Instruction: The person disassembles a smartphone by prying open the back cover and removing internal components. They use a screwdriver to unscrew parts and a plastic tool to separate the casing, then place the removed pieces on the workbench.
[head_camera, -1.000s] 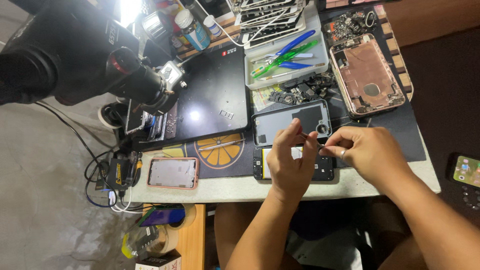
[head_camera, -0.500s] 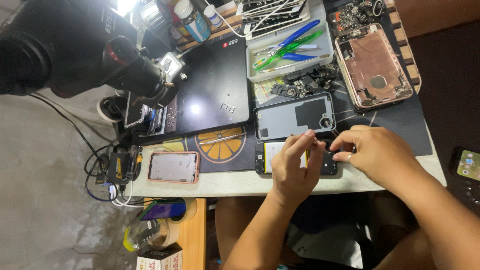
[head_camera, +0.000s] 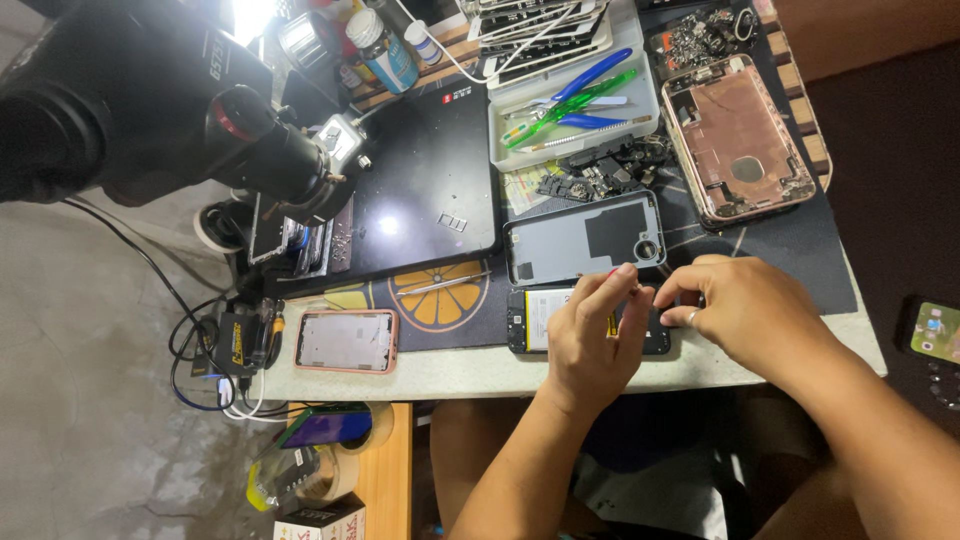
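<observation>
Both hands work over an opened black phone that lies at the front edge of the table, just right of the frame's centre. The left hand rests on top of the phone, covering its middle; the thumb and forefinger are pressed together at the tips, and a thin reddish sliver shows between them, too small to tell what it is. The right hand sits just beside it, to the right, its fingers curled down onto the phone's right end; whether that grip pinches anything cannot be told, since the fingertips hide the spot.

Directly above the phone lies a grey back cover with a round camera hole. Towards the upper right lies a rose-coloured phone housing, and left of it a white tray holds blue and green pliers. A black work mat fills the upper middle, with a large dark camera lens looming at the upper left. A pink phone frame lies at the lower left of the table, next to tweezers on an orange-slice print.
</observation>
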